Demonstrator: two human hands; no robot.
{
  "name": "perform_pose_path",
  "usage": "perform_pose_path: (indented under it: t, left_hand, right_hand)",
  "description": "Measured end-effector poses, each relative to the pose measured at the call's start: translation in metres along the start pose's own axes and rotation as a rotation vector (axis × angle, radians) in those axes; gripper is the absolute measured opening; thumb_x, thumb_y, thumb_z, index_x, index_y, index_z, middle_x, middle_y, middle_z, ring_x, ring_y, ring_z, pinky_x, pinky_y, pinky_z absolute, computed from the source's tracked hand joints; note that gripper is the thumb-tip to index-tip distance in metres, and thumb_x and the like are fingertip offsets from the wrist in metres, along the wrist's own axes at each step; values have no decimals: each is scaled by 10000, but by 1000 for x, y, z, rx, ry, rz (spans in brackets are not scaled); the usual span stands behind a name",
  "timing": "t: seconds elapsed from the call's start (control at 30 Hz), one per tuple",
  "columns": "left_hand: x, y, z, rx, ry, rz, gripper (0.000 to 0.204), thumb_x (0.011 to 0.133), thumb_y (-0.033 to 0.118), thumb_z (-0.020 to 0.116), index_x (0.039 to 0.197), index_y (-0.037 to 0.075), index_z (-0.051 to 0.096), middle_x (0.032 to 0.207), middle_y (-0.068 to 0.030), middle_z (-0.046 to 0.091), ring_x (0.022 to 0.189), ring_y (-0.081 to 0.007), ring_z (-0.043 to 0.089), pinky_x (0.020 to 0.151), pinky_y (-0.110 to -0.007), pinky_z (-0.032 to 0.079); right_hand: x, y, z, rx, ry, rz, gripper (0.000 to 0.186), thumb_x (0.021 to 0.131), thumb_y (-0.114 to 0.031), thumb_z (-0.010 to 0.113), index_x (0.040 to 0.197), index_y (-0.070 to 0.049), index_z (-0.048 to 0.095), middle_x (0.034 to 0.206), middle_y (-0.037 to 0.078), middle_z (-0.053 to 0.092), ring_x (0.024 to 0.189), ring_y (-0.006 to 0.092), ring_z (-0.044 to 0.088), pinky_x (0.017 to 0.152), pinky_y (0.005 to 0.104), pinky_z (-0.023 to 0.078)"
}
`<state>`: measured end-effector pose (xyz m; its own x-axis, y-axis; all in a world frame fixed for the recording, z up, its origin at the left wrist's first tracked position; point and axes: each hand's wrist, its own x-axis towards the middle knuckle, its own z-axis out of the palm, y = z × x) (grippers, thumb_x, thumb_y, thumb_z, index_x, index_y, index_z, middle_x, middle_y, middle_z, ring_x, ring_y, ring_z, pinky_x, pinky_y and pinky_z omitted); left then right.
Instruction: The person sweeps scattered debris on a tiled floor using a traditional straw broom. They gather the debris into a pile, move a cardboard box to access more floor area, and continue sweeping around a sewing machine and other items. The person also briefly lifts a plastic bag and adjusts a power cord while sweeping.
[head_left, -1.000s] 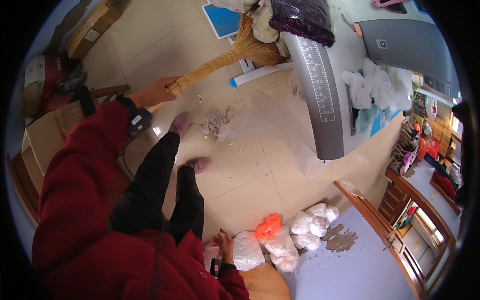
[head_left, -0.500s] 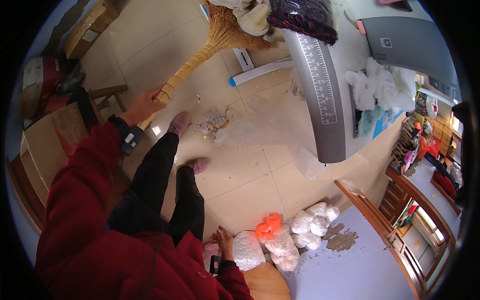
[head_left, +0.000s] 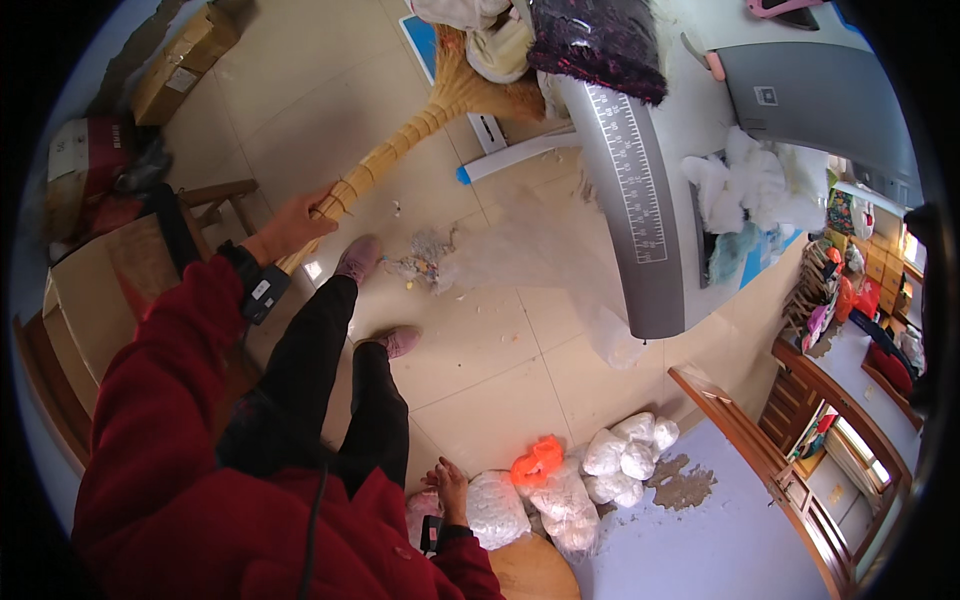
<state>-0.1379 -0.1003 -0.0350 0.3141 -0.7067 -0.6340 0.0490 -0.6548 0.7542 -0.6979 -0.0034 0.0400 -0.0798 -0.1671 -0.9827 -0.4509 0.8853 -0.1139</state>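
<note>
In the head view, my left hand (head_left: 292, 228) is closed around the handle of a straw broom (head_left: 385, 150). The broom slants to the upper right, and its bristle head is partly hidden behind cloth items beside the grey machine table. My right hand (head_left: 450, 490) hangs low near white plastic-wrapped bundles (head_left: 497, 508), its fingers loosely bent and apart, with nothing visible in it. On the tiled floor by my shoes lies a small heap of scraps (head_left: 425, 262), with a sheet of clear plastic (head_left: 540, 250) beside it.
The grey table edge with a printed ruler (head_left: 630, 190) juts over the floor, white fluff (head_left: 765, 185) on top. A blue-tipped white bar (head_left: 515, 157) lies under it. Cardboard boxes (head_left: 185, 65) and a wooden stool (head_left: 215, 190) stand left; a wooden door frame (head_left: 750, 470) stands right.
The view has shifted a little, so the table and bar sit lower. The broom head has moved slightly down and right, uncovering a blue-and-white panel. My right hand has barely moved.
</note>
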Motion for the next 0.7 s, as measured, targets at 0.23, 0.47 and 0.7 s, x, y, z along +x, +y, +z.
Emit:
perform_pose_path:
  t: [0.23,0.47,0.7]
  left_hand:
    - [23,-7,18,230,157,27,679,788,138,663,1405,52,393,973,-134,646,828,-175,609,773,-298,478]
    - [23,-9,12,215,-147,59,676,792,164,644,1411,77,387,971,-153,638,834,-204,616,783,-311,477]
    - [8,-14,20,191,68,47,733,781,178,650,1431,53,335,951,-176,626,873,-220,608,796,-334,470]
  right_hand:
    - [17,13,5,6,-31,30,452,946,-208,512,1324,32,447,836,121,623,710,229,672,573,323,550]
    - [15,12,4,1,-47,21,444,947,-204,507,1324,23,449,855,130,627,710,240,677,538,336,553]
    - [13,12,-1,4,-14,45,444,947,-207,498,1318,32,456,856,139,632,716,243,678,551,348,562]
